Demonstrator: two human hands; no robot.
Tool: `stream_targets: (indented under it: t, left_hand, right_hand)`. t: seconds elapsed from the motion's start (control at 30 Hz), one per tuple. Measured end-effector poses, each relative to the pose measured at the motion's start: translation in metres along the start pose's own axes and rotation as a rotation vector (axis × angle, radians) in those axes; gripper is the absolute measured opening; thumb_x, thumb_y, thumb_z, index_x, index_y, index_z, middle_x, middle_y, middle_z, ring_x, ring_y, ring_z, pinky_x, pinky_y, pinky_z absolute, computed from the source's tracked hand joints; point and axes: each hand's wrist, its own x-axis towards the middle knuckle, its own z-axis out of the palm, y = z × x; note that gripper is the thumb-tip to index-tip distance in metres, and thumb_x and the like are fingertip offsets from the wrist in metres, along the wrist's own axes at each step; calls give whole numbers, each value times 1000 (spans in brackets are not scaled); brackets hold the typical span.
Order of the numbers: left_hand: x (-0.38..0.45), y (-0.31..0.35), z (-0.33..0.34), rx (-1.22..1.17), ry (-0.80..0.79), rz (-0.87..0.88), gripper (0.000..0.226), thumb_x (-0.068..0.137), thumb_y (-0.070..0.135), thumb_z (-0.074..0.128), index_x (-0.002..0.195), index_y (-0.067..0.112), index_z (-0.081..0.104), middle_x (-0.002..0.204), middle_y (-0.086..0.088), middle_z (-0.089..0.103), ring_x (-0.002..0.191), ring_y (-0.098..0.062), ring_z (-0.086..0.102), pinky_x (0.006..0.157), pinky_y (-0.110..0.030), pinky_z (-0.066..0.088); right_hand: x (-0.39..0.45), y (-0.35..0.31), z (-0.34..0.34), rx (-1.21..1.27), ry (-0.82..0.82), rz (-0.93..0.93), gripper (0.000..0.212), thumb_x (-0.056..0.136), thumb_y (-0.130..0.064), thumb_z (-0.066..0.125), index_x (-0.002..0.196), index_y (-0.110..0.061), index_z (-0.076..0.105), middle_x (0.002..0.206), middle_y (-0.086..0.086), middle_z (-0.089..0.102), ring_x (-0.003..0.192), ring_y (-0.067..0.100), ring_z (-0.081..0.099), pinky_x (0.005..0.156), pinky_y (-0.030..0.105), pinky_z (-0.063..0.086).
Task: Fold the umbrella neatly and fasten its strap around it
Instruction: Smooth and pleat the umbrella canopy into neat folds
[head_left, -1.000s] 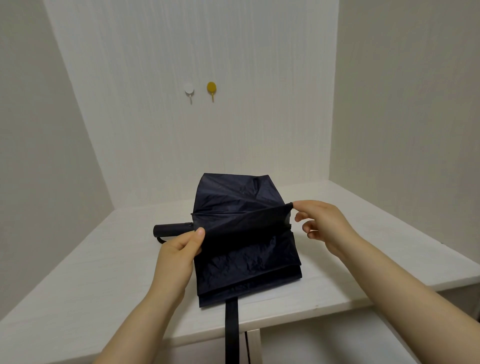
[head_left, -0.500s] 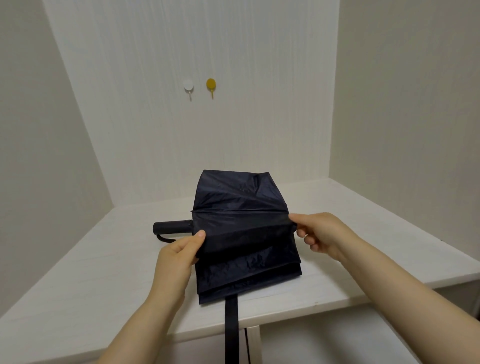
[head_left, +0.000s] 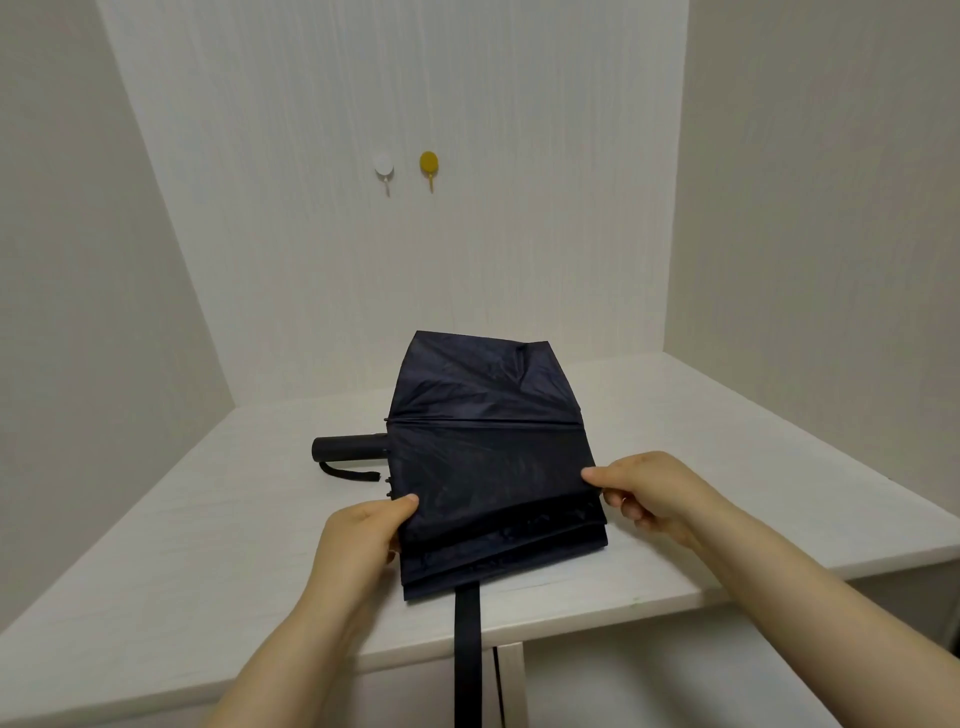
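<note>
So on the white wood-grain tabletop (head_left: 171, 561) there's a collapsed navy-blue fabric umbrella (head_left: 488, 457), its stubby black cylindrical handle (head_left: 349, 448) poking out left with a little wrist loop. Left hand (head_left: 358, 540) pinches the left edge of a canopy fold, thumb on top. The flat black strap (head_left: 467, 644) dangles off the front edge. Right hand (head_left: 649, 491) pinches the same fold's right edge. No containers anywhere.

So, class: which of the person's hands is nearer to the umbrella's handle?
Left. The left hand pinches the canopy's edge just below the handle; the right hand grips the opposite edge, across the canopy from it.
</note>
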Motion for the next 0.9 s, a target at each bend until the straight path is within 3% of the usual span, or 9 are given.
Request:
stream_targets:
  t: [0.13, 0.27, 0.43, 0.67, 0.77, 0.9]
  left_hand:
    - [-3, 1, 0, 41, 11, 12, 29, 87, 25, 59, 65, 6, 55, 56, -8, 52, 51, -18, 45, 56, -30, 33]
    - [-9, -1, -4, 150, -6, 40, 50, 88, 17, 57, 39, 17, 49, 40, 5, 48, 38, -8, 42, 54, -28, 31]
    - [-12, -1, -9, 306, 28, 115, 37, 85, 17, 60, 56, -6, 59, 54, -7, 56, 52, -14, 48, 56, -26, 37]
    - [-14, -10, -7, 552, 126, 196, 30, 79, 19, 67, 54, 4, 58, 50, -2, 55, 50, -16, 46, 54, -28, 35]
    - [-16, -12, -7, 674, 154, 227, 26, 77, 21, 68, 54, 14, 56, 52, 4, 56, 55, -15, 51, 52, -26, 35]
    - [-19, -12, -3, 901, 154, 291, 29, 78, 27, 66, 57, 27, 46, 57, 10, 55, 64, -15, 54, 61, -28, 39]
  right_hand:
    - [-2, 0, 0, -148, 10, -31, 38, 81, -25, 67, 53, -11, 46, 51, 5, 41, 43, 17, 32, 42, 21, 25]
    - [-1, 4, 0, -161, 29, -24, 37, 79, -24, 70, 52, -10, 49, 51, 5, 43, 43, 17, 33, 43, 21, 27]
    - [-1, 7, 2, -207, 28, -12, 37, 76, -20, 72, 51, -10, 46, 47, 4, 41, 42, 17, 31, 44, 21, 26]
    - [3, 15, 12, -378, 90, -105, 33, 73, -15, 71, 56, -13, 43, 54, 4, 38, 49, 17, 33, 53, 25, 27]
    - [3, 20, 18, -502, 156, -134, 29, 73, -16, 67, 54, -16, 45, 57, 1, 49, 58, 19, 47, 58, 27, 36]
    - [-8, 22, 27, -728, 221, -210, 8, 77, -21, 58, 72, -16, 55, 75, -1, 62, 74, 21, 58, 60, 27, 39]
